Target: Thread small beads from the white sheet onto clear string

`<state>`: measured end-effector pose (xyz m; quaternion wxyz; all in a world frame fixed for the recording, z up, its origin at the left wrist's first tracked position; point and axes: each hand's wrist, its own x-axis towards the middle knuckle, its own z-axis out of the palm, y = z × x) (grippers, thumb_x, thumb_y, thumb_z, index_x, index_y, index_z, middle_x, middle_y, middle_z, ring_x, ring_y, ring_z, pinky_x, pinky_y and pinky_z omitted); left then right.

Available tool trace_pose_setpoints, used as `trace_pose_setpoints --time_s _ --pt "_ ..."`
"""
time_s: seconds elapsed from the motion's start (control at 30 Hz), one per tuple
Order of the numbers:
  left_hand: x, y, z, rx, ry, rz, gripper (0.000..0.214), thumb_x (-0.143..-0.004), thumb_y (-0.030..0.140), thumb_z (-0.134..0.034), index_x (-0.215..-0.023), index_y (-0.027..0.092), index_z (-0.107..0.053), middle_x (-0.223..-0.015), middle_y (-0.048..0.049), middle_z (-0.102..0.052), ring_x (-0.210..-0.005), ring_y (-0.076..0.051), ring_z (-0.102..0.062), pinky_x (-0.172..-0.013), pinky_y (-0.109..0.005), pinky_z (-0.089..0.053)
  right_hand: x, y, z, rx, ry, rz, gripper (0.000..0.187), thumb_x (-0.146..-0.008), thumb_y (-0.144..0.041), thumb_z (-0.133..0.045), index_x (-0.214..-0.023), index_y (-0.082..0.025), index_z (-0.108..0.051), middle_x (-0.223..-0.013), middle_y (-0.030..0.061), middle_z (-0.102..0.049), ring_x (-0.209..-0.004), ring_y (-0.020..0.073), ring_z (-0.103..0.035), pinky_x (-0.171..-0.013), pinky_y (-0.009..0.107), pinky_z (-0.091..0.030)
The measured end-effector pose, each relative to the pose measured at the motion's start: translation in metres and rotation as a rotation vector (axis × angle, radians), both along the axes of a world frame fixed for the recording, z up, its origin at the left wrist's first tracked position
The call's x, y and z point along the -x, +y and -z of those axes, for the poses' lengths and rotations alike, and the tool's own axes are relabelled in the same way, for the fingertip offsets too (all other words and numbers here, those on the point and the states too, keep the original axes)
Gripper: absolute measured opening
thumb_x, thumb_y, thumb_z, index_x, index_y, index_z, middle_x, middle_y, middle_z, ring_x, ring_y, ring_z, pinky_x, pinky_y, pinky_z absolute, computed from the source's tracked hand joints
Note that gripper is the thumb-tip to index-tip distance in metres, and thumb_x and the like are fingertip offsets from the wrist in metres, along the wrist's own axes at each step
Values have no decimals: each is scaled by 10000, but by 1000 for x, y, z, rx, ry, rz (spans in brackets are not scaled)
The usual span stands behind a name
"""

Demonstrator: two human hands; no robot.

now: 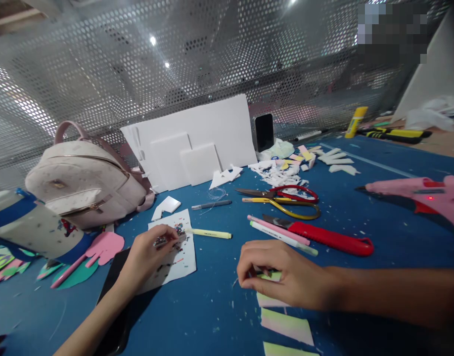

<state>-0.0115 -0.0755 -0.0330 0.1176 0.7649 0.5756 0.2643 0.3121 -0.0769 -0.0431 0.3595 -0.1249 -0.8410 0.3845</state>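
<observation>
Pastel strips (287, 326), flat, spaced apart

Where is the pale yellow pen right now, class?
In the head view, the pale yellow pen lies below centre, to the right of the left hand, one end over the white sheet.

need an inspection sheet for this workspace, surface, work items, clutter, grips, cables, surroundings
surface: blue tabletop, littered with tiny specks
job's things: white sheet bearing small coloured bits; yellow-green and pink strips near the right hand
clutter: white scraps, scissors, red cutter, pink glue gun with its red light lit
grips: left hand over the sheet's bits, fingertips close together; right hand's fingers curled over a strip; what either holds is unclear
cables: nothing seen
surroundings: perforated panel behind; backpack at left
</observation>
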Motion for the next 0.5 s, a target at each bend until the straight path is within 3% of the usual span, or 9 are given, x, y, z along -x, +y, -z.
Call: trace_pose_setpoints --time_s 0.17,0.5 --pt "-1 1 3 -5 15 31 171 -932 302 -589 -894 228 -738 -958 -66 -765 -935 -259 -699 -812 -342 -513 0 0 0 1 -1 6 89 -939 -111 -643 -873 -157 -679 -826 27 -677 -740 116 -560 -641 219 -417" --pt "-8 1 1 4 66 -6 138 -872 239 -614 -784 214 -717 -855 -50 -762 -837 -255 -685 -762 -347 -459 0 1 0 17 1 -1 78 -930 -109 -658 -865 -146 -680 -824 32 -677 -751 115 -575 -657 210 -423"
